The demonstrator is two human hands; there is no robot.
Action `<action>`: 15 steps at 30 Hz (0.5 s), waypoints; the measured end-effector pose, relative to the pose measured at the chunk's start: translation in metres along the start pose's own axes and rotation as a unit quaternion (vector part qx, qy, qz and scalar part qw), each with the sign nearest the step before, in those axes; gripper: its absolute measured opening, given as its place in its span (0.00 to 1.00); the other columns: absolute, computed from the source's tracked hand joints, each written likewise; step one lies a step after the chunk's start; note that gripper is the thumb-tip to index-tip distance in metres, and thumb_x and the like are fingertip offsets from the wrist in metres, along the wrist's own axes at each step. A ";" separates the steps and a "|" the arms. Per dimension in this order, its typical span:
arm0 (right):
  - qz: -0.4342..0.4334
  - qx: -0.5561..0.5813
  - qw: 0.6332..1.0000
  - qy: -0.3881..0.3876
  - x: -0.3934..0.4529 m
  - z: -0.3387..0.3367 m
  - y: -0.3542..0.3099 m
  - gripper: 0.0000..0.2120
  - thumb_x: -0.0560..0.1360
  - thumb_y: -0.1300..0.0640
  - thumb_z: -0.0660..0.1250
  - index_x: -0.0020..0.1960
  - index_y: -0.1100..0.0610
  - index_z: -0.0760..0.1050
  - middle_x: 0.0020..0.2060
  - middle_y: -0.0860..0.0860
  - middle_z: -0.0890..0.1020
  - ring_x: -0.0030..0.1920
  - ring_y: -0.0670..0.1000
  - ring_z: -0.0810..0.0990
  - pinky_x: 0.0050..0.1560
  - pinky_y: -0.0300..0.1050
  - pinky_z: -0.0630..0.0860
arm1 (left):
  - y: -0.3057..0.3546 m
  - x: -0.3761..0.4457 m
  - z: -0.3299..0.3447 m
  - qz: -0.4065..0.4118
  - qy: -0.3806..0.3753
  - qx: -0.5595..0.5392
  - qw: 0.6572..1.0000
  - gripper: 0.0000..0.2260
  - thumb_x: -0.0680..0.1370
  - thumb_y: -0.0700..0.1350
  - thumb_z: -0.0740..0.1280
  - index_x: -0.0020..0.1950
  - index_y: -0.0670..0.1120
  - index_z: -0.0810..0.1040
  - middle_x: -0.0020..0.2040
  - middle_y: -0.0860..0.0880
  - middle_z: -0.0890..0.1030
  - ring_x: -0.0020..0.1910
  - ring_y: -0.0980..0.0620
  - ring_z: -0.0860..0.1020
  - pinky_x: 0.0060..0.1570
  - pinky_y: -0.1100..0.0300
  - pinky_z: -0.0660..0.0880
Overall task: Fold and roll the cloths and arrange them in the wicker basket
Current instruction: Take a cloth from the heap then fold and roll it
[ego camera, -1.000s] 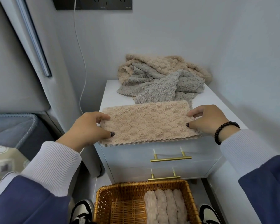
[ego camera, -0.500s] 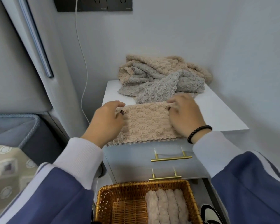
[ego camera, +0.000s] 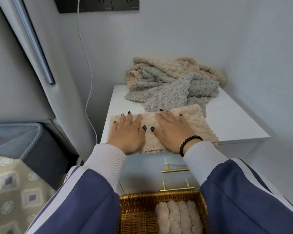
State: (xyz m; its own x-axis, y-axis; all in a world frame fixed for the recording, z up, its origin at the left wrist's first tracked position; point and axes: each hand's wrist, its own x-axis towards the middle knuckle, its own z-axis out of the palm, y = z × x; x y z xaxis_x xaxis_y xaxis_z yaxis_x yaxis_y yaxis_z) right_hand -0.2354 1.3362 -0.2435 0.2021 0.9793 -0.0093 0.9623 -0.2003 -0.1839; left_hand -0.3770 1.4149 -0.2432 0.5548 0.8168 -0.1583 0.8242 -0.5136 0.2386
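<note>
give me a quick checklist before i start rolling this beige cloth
1. Cloth flat on the cabinet top: ok, folded into a strip.
2. Left hand and right hand pressing it flat: ok, fingers straight, side by side near the middle.
3. Near edge on the top: not ok, the scalloped edge hangs slightly over the front.
4. Far edge free of the pile: not ok, a grey cloth lies against it.
5. Room in the basket: ok, four rolls on its right, left side open.
6. Fold layers aligned: cannot tell, hands cover them.
</note>
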 end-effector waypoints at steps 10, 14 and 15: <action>0.183 0.009 0.983 0.013 -0.007 -0.004 0.049 0.38 0.77 0.33 0.42 0.78 0.54 0.39 0.78 0.52 0.42 0.77 0.52 0.40 0.75 0.58 0.40 | -0.027 -0.004 -0.003 -0.121 0.041 -0.047 0.991 0.25 0.83 0.54 0.44 0.79 0.52 0.42 0.80 0.49 0.41 0.78 0.49 0.39 0.73 0.40 0.40; 0.221 0.040 0.973 0.045 -0.007 -0.005 0.060 0.40 0.77 0.34 0.48 0.78 0.59 0.44 0.78 0.55 0.48 0.77 0.55 0.46 0.76 0.55 0.45 | -0.025 -0.007 0.001 -0.115 0.089 -0.045 0.988 0.26 0.83 0.53 0.46 0.79 0.46 0.46 0.80 0.47 0.48 0.78 0.47 0.44 0.73 0.38 0.42; 0.214 0.048 0.974 0.052 -0.008 -0.005 0.062 0.40 0.77 0.35 0.50 0.78 0.59 0.46 0.78 0.55 0.50 0.77 0.56 0.48 0.76 0.55 0.46 | -0.024 -0.010 0.003 -0.109 0.104 -0.046 0.988 0.26 0.83 0.52 0.48 0.79 0.45 0.48 0.79 0.46 0.51 0.78 0.46 0.46 0.73 0.37 0.43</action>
State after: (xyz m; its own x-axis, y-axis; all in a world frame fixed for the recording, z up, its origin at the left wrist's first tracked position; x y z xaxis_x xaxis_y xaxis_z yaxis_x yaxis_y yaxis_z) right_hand -0.1768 1.3164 -0.2502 0.6029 0.7978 -0.0064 0.7656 -0.5807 -0.2768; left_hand -0.4016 1.4186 -0.2498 0.3225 0.9464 -0.0185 0.9023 -0.3014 0.3083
